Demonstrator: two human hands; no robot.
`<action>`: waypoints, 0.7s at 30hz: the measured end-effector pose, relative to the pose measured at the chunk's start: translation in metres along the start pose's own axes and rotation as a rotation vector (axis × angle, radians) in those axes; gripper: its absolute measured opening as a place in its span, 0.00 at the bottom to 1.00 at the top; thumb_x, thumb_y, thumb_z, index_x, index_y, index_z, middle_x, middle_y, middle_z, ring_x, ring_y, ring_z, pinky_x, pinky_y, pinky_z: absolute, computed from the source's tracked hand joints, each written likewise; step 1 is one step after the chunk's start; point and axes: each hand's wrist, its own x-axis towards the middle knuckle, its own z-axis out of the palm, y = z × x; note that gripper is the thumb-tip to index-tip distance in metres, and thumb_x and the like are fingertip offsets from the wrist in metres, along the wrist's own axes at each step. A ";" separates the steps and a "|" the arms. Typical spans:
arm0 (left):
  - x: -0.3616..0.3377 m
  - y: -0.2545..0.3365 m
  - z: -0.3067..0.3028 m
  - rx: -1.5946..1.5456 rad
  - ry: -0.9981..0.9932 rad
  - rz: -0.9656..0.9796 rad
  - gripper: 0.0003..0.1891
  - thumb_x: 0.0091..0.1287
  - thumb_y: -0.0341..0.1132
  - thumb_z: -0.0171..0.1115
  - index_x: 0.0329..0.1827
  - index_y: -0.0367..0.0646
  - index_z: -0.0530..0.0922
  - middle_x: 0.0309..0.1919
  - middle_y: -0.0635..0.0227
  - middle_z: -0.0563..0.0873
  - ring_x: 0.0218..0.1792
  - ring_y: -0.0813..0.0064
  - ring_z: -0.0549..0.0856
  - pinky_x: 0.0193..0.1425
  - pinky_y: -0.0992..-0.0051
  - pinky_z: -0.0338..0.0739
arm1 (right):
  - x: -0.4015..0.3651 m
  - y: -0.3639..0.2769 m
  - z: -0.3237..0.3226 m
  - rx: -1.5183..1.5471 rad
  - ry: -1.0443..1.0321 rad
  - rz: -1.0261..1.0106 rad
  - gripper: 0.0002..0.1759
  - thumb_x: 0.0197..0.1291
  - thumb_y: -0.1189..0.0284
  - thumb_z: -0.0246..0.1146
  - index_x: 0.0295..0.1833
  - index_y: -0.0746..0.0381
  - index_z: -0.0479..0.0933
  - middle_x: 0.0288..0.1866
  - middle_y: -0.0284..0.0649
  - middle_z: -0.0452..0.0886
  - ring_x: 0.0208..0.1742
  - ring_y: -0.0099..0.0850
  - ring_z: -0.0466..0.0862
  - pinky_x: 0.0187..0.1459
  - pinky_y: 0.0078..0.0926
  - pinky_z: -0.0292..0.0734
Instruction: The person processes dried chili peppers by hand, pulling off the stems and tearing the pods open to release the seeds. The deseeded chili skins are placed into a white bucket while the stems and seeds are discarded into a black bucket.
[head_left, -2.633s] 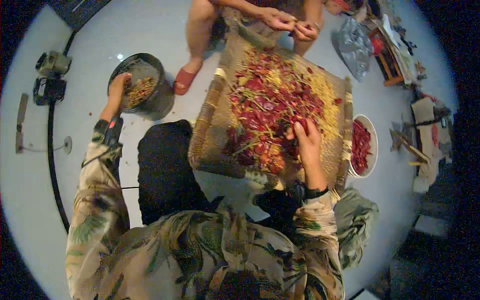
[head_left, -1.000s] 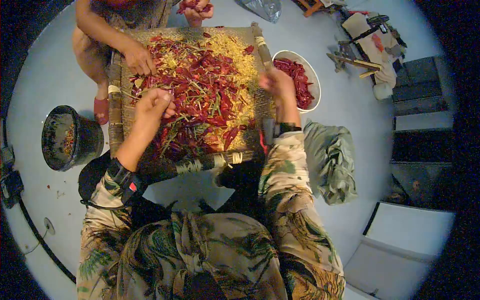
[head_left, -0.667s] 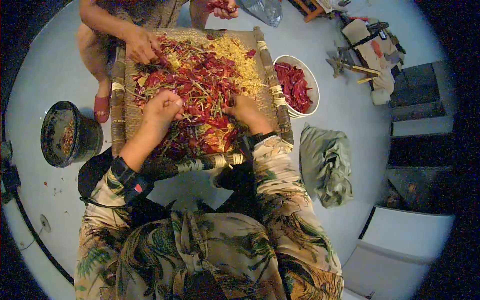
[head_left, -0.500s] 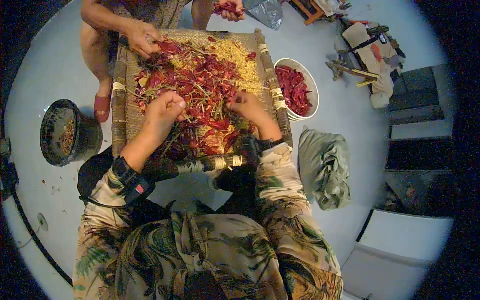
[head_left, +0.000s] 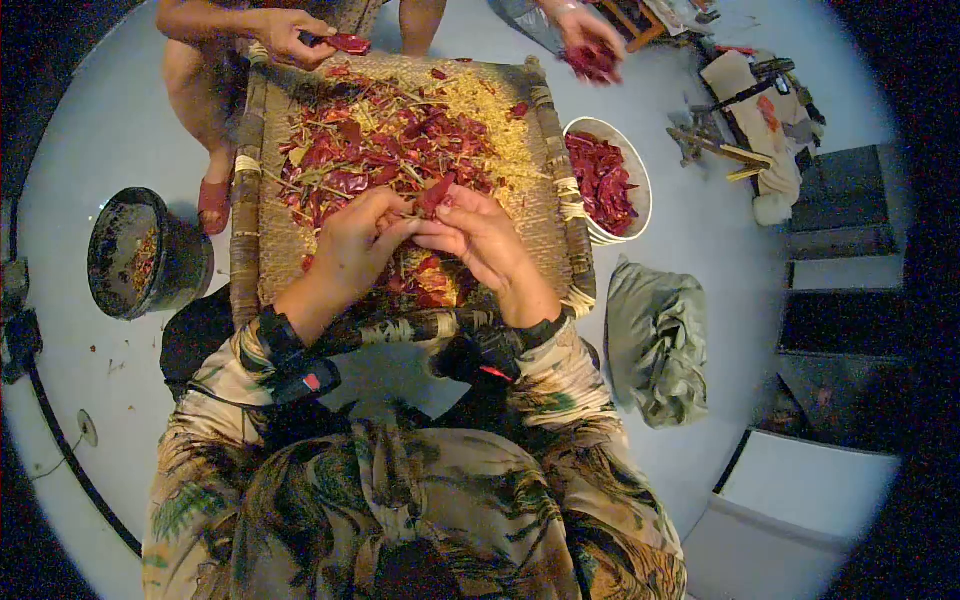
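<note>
Over the near part of a woven tray (head_left: 280, 235), my two hands meet fingertip to fingertip. A dried red chili (head_left: 436, 196) is pinched between the thumb and fingers of my right hand (head_left: 490, 243). Closed at the chili's lower end, my left hand (head_left: 357, 245) has its thumb and forefinger together there; the exact spot of its pinch is partly hidden. Beneath and beyond them lies a heap of dried chili pieces and stems (head_left: 345, 160), with yellow seeds (head_left: 495, 120) spread along its right side.
Opposite, a person's hand (head_left: 295, 40) holds a red chili, while their other hand (head_left: 590, 45) carries several over the floor. A white bucket of chilies (head_left: 642, 185) stands right of the tray, above a grey-green sack (head_left: 655, 340). At left is a black bucket (head_left: 190, 265).
My hands, apart before, have come together around a chili above the tray. The other person's hands have lifted off the heap, one moving right toward the white bucket.
</note>
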 end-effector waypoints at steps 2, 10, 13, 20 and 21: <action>0.002 -0.003 -0.002 0.081 0.029 0.091 0.06 0.58 0.29 0.62 0.36 0.38 0.76 0.30 0.63 0.79 0.29 0.69 0.79 0.35 0.74 0.75 | 0.000 0.002 0.002 -0.022 -0.062 0.005 0.15 0.61 0.78 0.53 0.54 0.67 0.67 0.47 0.48 0.78 0.42 0.39 0.83 0.44 0.35 0.82; 0.010 0.003 -0.014 0.086 0.106 0.234 0.03 0.58 0.26 0.59 0.32 0.36 0.74 0.36 0.60 0.76 0.41 0.62 0.77 0.45 0.71 0.72 | -0.003 -0.007 0.004 -0.456 0.061 -0.075 0.10 0.63 0.78 0.50 0.50 0.65 0.70 0.40 0.42 0.78 0.37 0.31 0.82 0.39 0.26 0.80; 0.012 -0.005 -0.016 0.104 0.086 0.270 0.04 0.58 0.26 0.59 0.32 0.36 0.74 0.35 0.60 0.77 0.41 0.63 0.78 0.45 0.71 0.72 | 0.000 -0.009 0.001 -0.597 0.190 -0.281 0.10 0.64 0.76 0.50 0.49 0.64 0.71 0.38 0.40 0.78 0.36 0.28 0.81 0.38 0.24 0.79; 0.009 -0.003 -0.013 -0.027 -0.040 0.170 0.03 0.59 0.26 0.57 0.32 0.36 0.73 0.34 0.60 0.77 0.39 0.63 0.78 0.45 0.72 0.72 | 0.014 0.014 0.006 -0.900 0.049 -0.587 0.16 0.67 0.63 0.51 0.51 0.63 0.71 0.41 0.36 0.78 0.41 0.31 0.78 0.45 0.27 0.73; 0.008 -0.003 -0.013 -0.035 -0.050 0.160 0.03 0.60 0.26 0.57 0.32 0.36 0.73 0.34 0.60 0.77 0.39 0.62 0.78 0.45 0.72 0.72 | 0.013 0.017 0.010 -0.888 0.013 -0.591 0.17 0.67 0.61 0.50 0.51 0.63 0.71 0.43 0.35 0.77 0.42 0.31 0.77 0.46 0.28 0.72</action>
